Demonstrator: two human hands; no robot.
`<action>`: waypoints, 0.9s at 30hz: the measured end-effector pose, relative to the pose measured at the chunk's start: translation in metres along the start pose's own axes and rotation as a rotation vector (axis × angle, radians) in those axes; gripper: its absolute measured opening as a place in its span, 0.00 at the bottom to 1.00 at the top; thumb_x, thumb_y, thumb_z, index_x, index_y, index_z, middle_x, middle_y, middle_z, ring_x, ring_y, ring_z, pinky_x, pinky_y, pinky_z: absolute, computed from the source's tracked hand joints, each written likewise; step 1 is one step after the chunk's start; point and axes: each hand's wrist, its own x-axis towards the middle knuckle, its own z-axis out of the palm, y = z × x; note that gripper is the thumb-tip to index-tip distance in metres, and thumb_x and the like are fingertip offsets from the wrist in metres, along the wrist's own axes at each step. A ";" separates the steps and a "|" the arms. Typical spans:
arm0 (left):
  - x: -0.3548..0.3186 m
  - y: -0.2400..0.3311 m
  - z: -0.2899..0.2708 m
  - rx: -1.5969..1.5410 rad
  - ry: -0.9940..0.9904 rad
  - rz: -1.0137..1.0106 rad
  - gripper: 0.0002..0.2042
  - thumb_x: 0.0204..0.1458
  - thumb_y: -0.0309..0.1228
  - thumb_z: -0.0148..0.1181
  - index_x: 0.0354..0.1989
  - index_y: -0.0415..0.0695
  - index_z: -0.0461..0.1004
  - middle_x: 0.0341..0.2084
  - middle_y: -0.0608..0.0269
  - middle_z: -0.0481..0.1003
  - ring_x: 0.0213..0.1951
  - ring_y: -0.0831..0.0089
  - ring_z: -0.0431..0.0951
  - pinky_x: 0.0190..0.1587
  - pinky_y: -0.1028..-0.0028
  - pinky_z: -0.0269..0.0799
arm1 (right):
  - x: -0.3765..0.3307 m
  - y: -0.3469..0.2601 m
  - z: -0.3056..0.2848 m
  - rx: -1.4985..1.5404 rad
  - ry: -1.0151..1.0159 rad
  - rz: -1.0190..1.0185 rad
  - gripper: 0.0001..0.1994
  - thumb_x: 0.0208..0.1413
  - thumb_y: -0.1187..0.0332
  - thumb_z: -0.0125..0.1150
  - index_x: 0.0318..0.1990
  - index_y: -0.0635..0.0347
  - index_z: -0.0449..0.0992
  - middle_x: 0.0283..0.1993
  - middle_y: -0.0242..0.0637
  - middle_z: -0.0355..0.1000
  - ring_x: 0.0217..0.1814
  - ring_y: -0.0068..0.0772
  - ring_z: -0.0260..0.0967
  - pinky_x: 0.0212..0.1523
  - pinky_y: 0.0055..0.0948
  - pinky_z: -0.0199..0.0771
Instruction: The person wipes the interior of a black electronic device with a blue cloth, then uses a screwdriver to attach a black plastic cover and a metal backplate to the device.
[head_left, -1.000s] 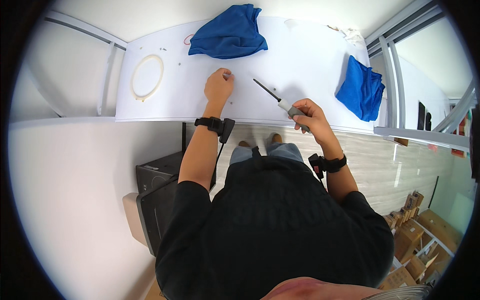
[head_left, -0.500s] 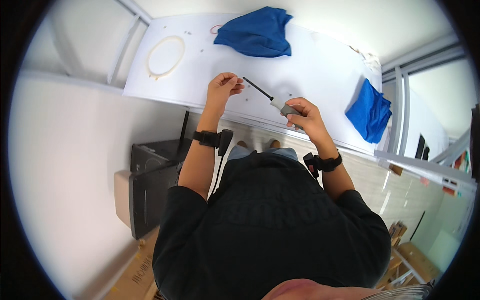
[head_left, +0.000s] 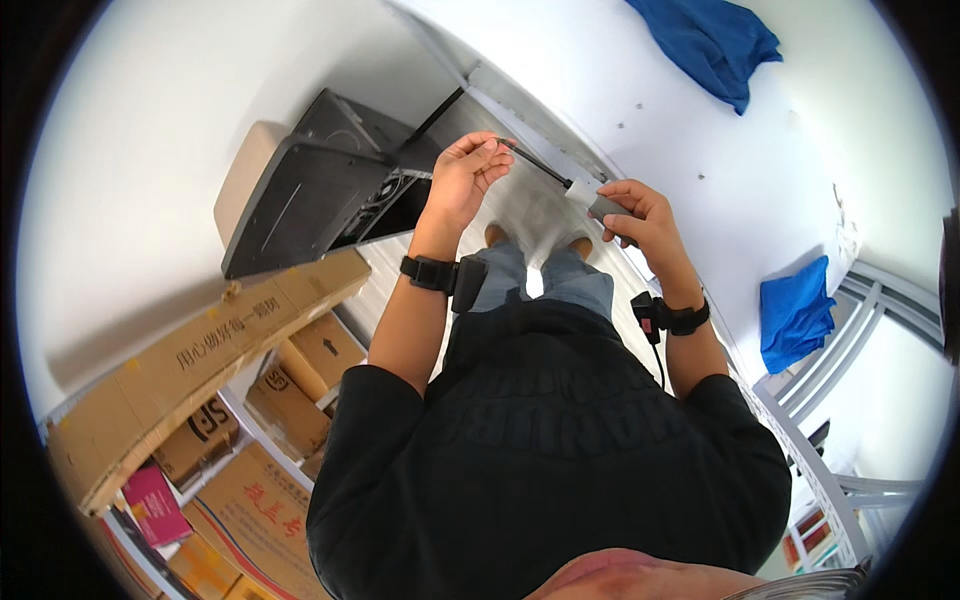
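Observation:
My right hand [head_left: 642,222] is wrapped round the grey handle of a screwdriver [head_left: 543,165]. Its dark shaft points up and to the left, toward my other hand. My left hand [head_left: 466,182] has thumb and forefinger pinched together right at the screwdriver's tip. Whether a small part sits between those fingers is too small to make out. Both hands are in the air, over the floor at the edge of a white table [head_left: 660,170]. Each wrist wears a black strap with a small device.
On the table lie a large blue cloth [head_left: 712,45], a smaller blue cloth [head_left: 797,315] and several tiny dark pieces. A black equipment case [head_left: 310,205] stands at the left. Below it, cardboard boxes [head_left: 215,345] and a pink box [head_left: 157,506] fill a shelf.
The view has swung left, so the table has shifted to the upper right and the boxes appear. My hands have left the tabletop, and the screwdriver tip now meets my left fingers.

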 end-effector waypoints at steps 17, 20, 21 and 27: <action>-0.171 -0.004 -0.216 -0.401 0.028 0.044 0.04 0.59 0.24 0.51 0.39 0.40 0.71 0.37 0.53 0.77 0.36 0.69 0.78 0.41 0.73 0.76 | -0.045 0.064 0.221 -0.358 -0.121 -0.058 0.16 0.45 0.77 0.59 0.44 0.63 0.75 0.34 0.33 0.75 0.28 0.19 0.70 0.27 0.19 0.67; -0.206 0.007 -0.257 -0.382 0.028 0.059 0.04 0.59 0.24 0.52 0.40 0.41 0.72 0.37 0.53 0.77 0.36 0.70 0.79 0.41 0.73 0.76 | -0.049 0.082 0.263 -0.284 -0.136 0.024 0.15 0.46 0.77 0.59 0.45 0.62 0.75 0.34 0.32 0.76 0.27 0.18 0.70 0.24 0.18 0.63; -0.217 0.009 -0.269 -0.388 0.029 0.051 0.04 0.59 0.24 0.52 0.40 0.41 0.72 0.38 0.53 0.77 0.36 0.70 0.79 0.41 0.73 0.76 | -0.052 0.086 0.277 -0.292 -0.146 0.038 0.15 0.46 0.76 0.59 0.45 0.62 0.76 0.34 0.32 0.76 0.27 0.18 0.70 0.23 0.18 0.62; -0.247 0.019 -0.312 -0.342 0.026 0.121 0.03 0.58 0.24 0.53 0.38 0.41 0.73 0.37 0.53 0.78 0.35 0.71 0.79 0.41 0.74 0.77 | -0.057 0.094 0.325 -0.257 -0.172 0.094 0.14 0.48 0.75 0.58 0.45 0.60 0.75 0.33 0.33 0.77 0.25 0.19 0.71 0.21 0.17 0.59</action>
